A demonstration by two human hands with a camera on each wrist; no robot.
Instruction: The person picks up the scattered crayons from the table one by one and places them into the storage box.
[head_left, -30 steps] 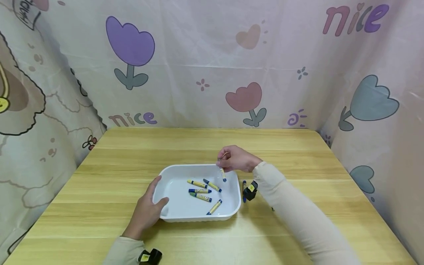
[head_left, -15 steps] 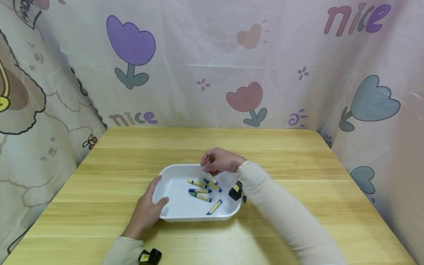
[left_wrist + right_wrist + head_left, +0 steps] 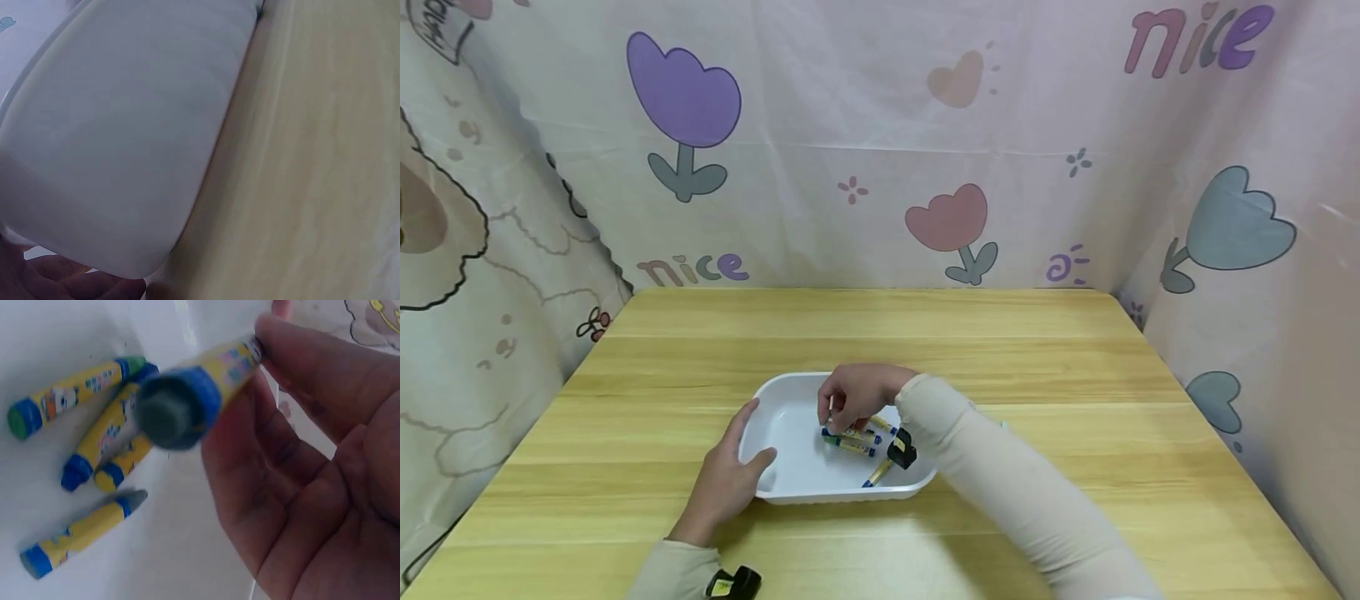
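My left hand [image 3: 728,471] holds the left end of a white plastic tray [image 3: 797,479], thumb over the rim and fingers along the outside. In the left wrist view, fingertips [image 3: 94,284] show at the tray's outer wall [image 3: 125,125]. Over the tray, my right hand [image 3: 859,393] pinches a crayon [image 3: 228,372] with a yellow wrapper, blue band and dark greenish end. Below it in the right wrist view lie a green crayon [image 3: 69,394], a blue crayon [image 3: 103,434], a yellow-ended crayon [image 3: 131,459] partly hidden, and a grey crayon [image 3: 84,534].
Another crayon [image 3: 877,473] lies apart near the tray's front right. My right sleeve [image 3: 1000,475] crosses the tray's right end and hides part of the wooden table [image 3: 1075,350]. A small pale teal bit [image 3: 1004,425] shows beyond the sleeve. A printed curtain [image 3: 820,100] hangs behind.
My right hand has moved left and down with the crayon, from the tray's back right edge to over the lying crayons. The left hand keeps its hold; the head view has shifted slightly.
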